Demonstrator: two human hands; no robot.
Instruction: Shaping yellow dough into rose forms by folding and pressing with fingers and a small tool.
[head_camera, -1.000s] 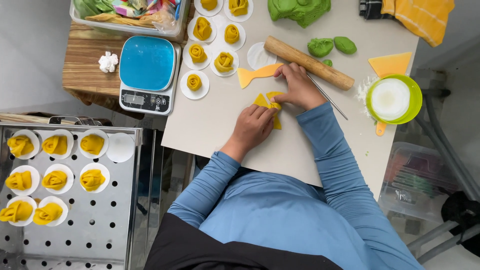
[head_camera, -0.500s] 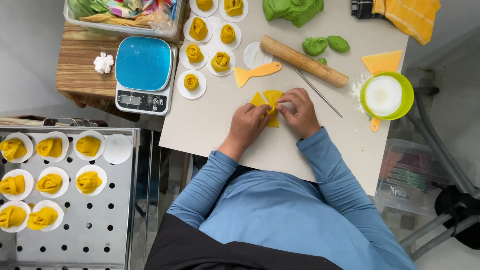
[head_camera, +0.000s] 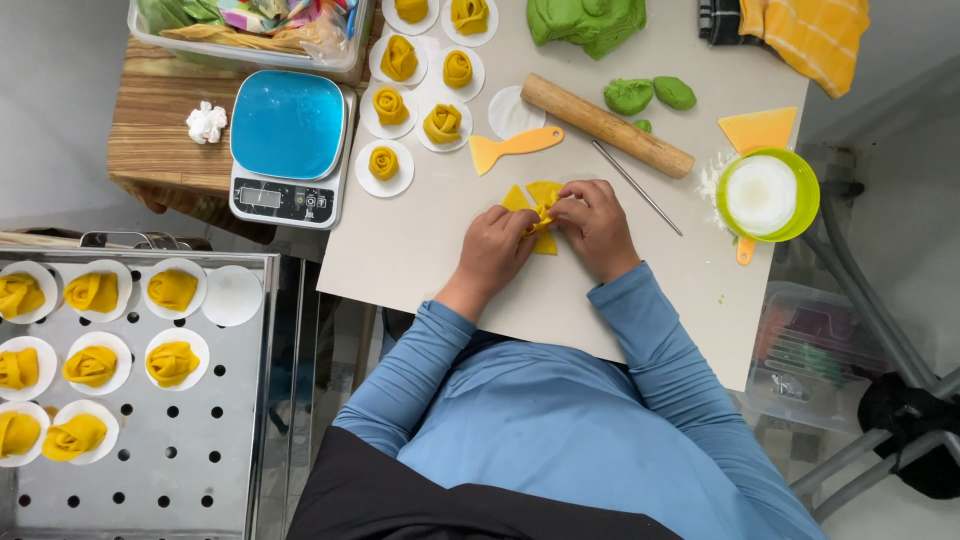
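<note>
Your left hand (head_camera: 497, 243) and right hand (head_camera: 597, 225) pinch together over the flat yellow dough sheet (head_camera: 541, 199) at the middle of the pale worktable (head_camera: 420, 240), fingers closed on its folds. It is only half gathered. Finished yellow dough roses on white paper rounds (head_camera: 415, 95) sit at the far side, more on the perforated steel tray (head_camera: 170, 440) at left.

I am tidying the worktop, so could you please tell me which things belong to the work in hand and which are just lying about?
In use:
- left hand and right hand, both pinching the yellow dough piece
- work board beneath it

Lying about:
- rolling pin
- yellow scraper
- metal rod
- green dough lump
- kitchen scale
- green flour bowl
</note>
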